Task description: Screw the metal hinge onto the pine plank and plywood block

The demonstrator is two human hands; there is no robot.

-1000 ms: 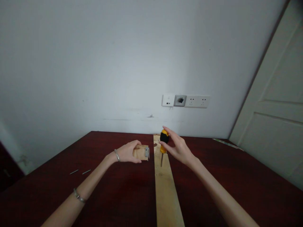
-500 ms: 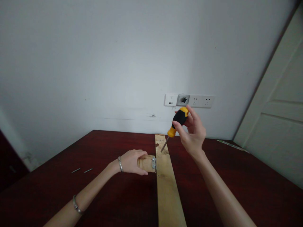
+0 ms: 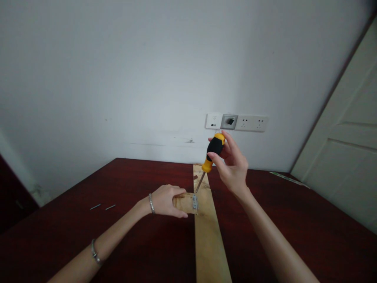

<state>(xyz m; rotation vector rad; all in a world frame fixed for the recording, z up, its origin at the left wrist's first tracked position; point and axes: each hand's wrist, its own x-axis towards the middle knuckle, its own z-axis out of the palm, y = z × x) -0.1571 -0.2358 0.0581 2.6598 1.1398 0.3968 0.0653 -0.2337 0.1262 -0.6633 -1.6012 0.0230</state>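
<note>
Over plank [image 3: 208, 243], grips block [image 3: 183, 203] in left hand [image 3: 166, 199] and screwdriver [image 3: 215, 146] in right hand [image 3: 234, 169], tilted tip-down near hinge [image 3: 194, 202].

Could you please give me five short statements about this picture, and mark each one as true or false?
1. The right hand holds a screwdriver. True.
2. The left hand is empty. False: the left hand grips a small wooden block.
3. A metal piece is at the block's right end. True.
4. The long wooden board leans upright on the wall. False: the long wooden board lies flat on the dark red table.
5. Two thin rods lie on the table. True.
</note>
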